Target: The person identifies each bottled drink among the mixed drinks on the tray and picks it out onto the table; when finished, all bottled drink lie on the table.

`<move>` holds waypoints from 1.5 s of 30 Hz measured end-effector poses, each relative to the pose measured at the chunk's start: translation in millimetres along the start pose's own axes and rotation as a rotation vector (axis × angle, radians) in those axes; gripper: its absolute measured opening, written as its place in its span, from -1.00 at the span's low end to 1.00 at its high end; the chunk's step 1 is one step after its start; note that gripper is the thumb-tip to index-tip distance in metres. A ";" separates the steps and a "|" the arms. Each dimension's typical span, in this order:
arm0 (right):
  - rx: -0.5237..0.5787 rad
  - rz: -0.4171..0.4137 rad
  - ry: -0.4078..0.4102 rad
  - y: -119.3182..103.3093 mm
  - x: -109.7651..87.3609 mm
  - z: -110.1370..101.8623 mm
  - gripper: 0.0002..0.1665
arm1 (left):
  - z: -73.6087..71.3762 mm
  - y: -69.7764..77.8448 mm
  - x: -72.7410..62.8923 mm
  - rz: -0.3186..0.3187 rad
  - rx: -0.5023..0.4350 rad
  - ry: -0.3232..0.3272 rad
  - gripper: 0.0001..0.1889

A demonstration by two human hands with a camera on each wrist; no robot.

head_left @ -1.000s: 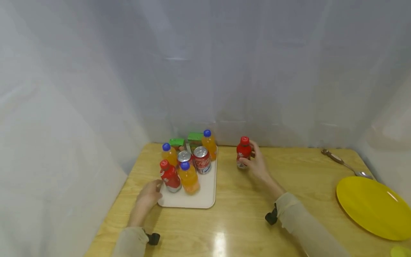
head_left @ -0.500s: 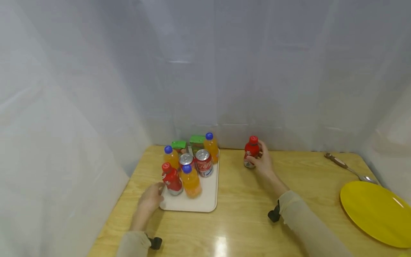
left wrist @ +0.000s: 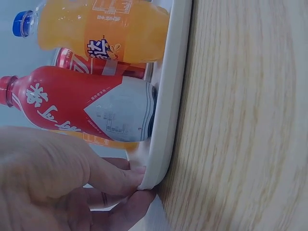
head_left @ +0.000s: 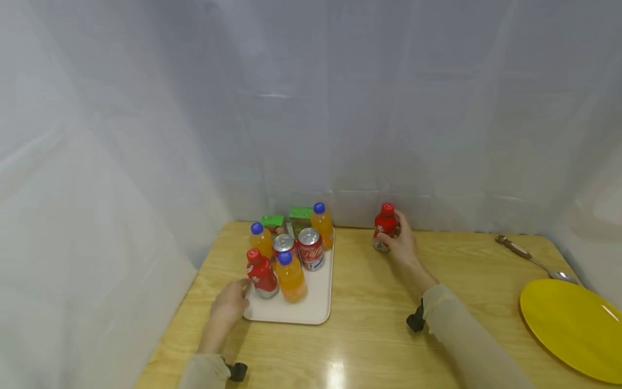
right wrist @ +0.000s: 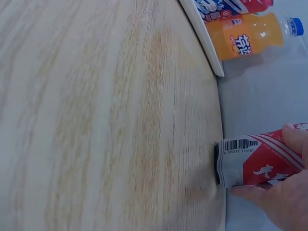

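Right hand grips a red bottle, right of centre, head view

Left hand pinches the tray at left wrist view's lower centre; only the right wrist view shows the bottle's barcode.

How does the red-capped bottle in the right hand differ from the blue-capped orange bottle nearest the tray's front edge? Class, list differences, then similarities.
The held bottle has a red cap; the front orange bottle has a blue one.
The held bottle is mostly red outside; the front orange bottle shows orange.
The right hand grips the held bottle off the tray; the front orange bottle stands on it, unheld.
Both are capped and upright.
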State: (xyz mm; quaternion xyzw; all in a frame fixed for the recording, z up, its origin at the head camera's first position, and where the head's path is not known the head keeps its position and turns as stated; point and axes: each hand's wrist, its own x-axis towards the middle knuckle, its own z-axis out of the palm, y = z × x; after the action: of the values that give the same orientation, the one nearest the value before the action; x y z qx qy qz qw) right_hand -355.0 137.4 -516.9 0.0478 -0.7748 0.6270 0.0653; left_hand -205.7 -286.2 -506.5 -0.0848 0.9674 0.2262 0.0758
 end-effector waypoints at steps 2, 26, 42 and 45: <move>-0.010 0.005 -0.004 0.8 2.1 -0.4 -0.08 | -0.2 1.0 -0.2 -0.008 0.007 0.000 -0.35; 0.008 0.051 0.150 -12.5 -22.6 -12.8 -0.23 | 0.8 -12.4 3.8 0.062 -0.272 -0.038 -0.33; -0.200 -0.343 -0.095 -6.6 -48.9 11.5 -0.17 | -8.8 -30.0 5.2 -0.016 -0.628 -0.220 -0.26; -0.220 -0.368 -0.126 -5.6 -48.4 19.4 -0.12 | -8.9 -29.5 4.4 -0.019 -0.634 -0.217 -0.26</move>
State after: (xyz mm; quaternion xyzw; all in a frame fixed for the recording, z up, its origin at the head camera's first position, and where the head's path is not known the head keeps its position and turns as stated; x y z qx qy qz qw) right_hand -307.2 116.8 -523.2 0.2202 -0.8193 0.5120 0.1348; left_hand -205.1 -316.8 -512.0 -0.0887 0.8344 0.5229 0.1502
